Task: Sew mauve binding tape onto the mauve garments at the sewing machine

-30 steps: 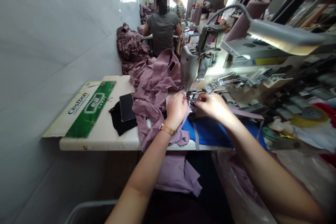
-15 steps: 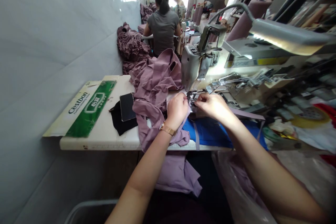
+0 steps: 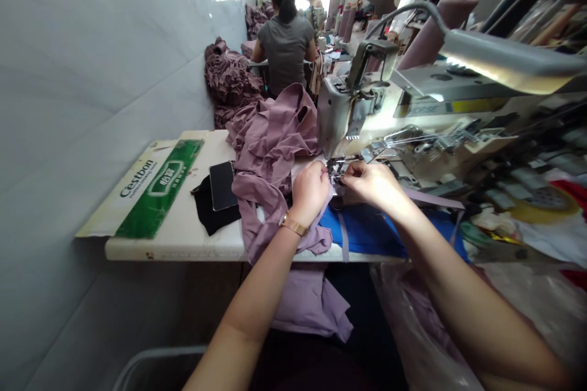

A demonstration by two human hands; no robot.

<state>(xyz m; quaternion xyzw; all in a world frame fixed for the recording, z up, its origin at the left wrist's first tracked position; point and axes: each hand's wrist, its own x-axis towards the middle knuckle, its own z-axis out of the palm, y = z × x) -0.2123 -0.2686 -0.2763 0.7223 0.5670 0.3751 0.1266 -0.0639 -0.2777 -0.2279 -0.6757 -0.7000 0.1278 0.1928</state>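
My left grip (image 3: 312,189) is closed on the mauve fabric (image 3: 270,134), heaped across the tabletop (image 3: 178,229) left of the sewing machine (image 3: 332,113). My right grip (image 3: 347,179) is pinched together near the needle area; whether it holds anything, I cannot tell.

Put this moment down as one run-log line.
left hand: on mauve cloth at sewing machine | right hand: at machine, hold unclear | phone: on black cloth | lamp: lit
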